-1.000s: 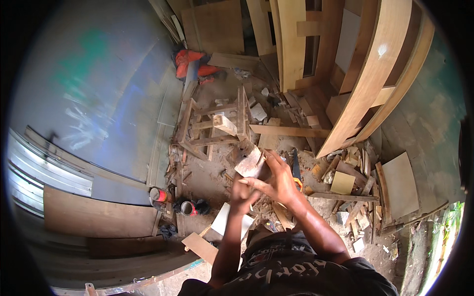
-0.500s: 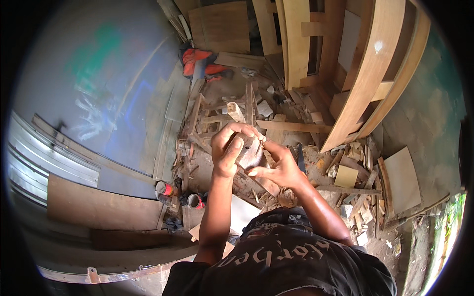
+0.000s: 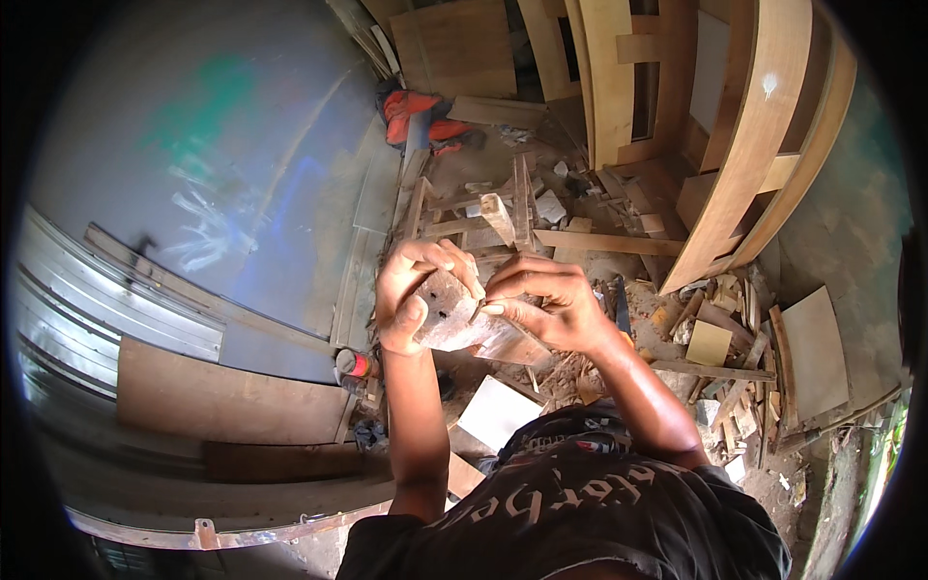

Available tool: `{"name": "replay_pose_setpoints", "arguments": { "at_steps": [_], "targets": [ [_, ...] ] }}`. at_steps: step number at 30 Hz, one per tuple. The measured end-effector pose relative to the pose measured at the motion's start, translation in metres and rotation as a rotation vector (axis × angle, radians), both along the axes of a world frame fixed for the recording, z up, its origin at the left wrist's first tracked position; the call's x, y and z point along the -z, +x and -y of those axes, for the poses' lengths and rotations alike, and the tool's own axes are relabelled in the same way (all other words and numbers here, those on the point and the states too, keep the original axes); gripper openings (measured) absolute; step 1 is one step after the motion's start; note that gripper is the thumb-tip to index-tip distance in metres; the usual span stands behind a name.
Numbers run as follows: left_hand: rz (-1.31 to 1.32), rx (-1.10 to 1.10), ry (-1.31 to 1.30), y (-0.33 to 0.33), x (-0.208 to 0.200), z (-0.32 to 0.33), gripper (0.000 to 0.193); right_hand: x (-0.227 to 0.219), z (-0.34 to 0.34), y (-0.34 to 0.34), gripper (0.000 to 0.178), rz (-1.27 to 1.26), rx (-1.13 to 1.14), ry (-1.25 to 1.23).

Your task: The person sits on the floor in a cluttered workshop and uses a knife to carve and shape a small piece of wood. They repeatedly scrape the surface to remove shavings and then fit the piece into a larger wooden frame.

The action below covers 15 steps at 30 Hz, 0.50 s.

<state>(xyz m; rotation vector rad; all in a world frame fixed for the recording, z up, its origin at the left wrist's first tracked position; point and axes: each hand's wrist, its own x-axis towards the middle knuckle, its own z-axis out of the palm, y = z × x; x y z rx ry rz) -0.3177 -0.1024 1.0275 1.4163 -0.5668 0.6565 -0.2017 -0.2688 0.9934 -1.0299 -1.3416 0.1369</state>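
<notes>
A roundish, grey-brown piece [image 3: 450, 333] that looks like wood, with dark holes in its face, is up in front of me. My left hand [image 3: 411, 290] wraps round its left and far sides, thumb on the face. At its right edge my right hand [image 3: 541, 298] is closed in a pinch, thumb and forefinger pressed together. Whatever lies between those fingertips is too small to make out. Just below the hands a wooden board [image 3: 512, 343] slants, and beyond them a squared wooden post [image 3: 497, 217] stands up.
Wood scraps [image 3: 739, 333] litter the ground at right. Tall wooden frames [image 3: 735, 126] lean at the far right. Orange and dark cloth [image 3: 411, 116] lies at the back, by a grey painted panel [image 3: 242, 184]. A red can [image 3: 353, 363] and a white sheet [image 3: 498, 414] are nearer.
The piece has turned so its holed face shows, and sits farther left and lower. My right hand's fingers have drawn into a pinch at its edge. The whole view has shifted slightly.
</notes>
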Motion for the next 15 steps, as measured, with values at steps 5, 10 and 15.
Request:
{"name": "replay_pose_setpoints", "arguments": {
  "at_steps": [5, 10, 15],
  "targets": [
    [-0.014, 0.011, -0.066, 0.019, 0.008, -0.009, 0.053, -0.004, -0.006, 0.023, 0.012, 0.133, -0.004, 0.008],
    [-0.049, 0.107, -0.197, 0.044, 0.030, -0.010, 0.050, 0.005, -0.002, 0.051, 0.013, 0.119, -0.018, -0.045],
    [-0.078, 0.119, -0.263, 0.065, 0.048, -0.002, 0.050, 0.009, 0.002, 0.085, 0.012, 0.165, -0.033, -0.080]
  ]
}}
